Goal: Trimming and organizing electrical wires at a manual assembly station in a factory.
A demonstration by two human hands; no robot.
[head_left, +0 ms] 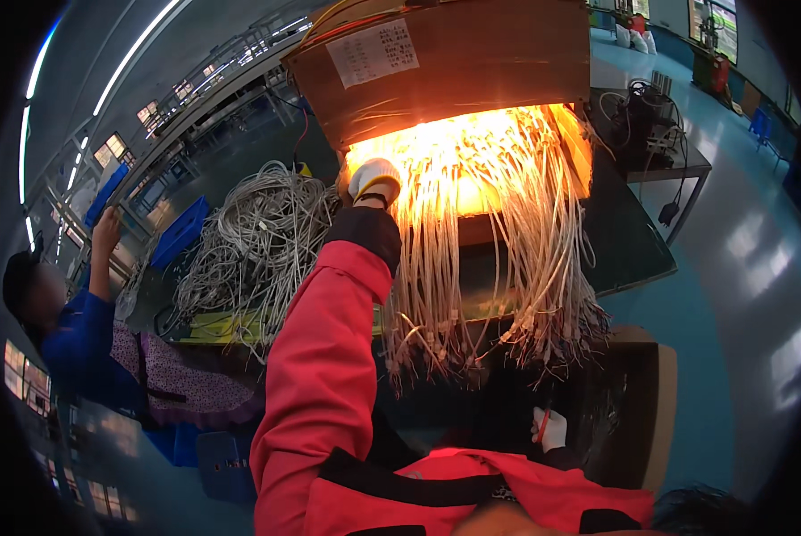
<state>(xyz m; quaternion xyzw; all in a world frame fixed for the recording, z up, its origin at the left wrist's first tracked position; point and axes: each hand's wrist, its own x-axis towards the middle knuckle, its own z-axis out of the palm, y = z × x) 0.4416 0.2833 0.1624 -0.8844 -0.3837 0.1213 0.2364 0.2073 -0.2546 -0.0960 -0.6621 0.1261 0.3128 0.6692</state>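
Observation:
My left hand [375, 181], in a white glove, reaches up to the left end of the box's glowing opening. Its fingers are lost in the glare beside the cables, so their grip does not show. A thick curtain of pale cables [534, 241] hangs out of the cardboard box [463, 67], their stripped, frayed ends pointing down. Low on the right is my right hand [554, 432], also white-gloved, closed around a slim red object [541, 427] whose kind I cannot make out. That hand is below the cable ends, apart from them.
Tangled grey cables [253, 237] lie on the dark table left of the box. At far left, a person in a blue sleeve [83, 344] raises a hand near blue trays [181, 232]. An open brown carton [664, 411] stands lower right. A side table [686, 165] holds dark equipment.

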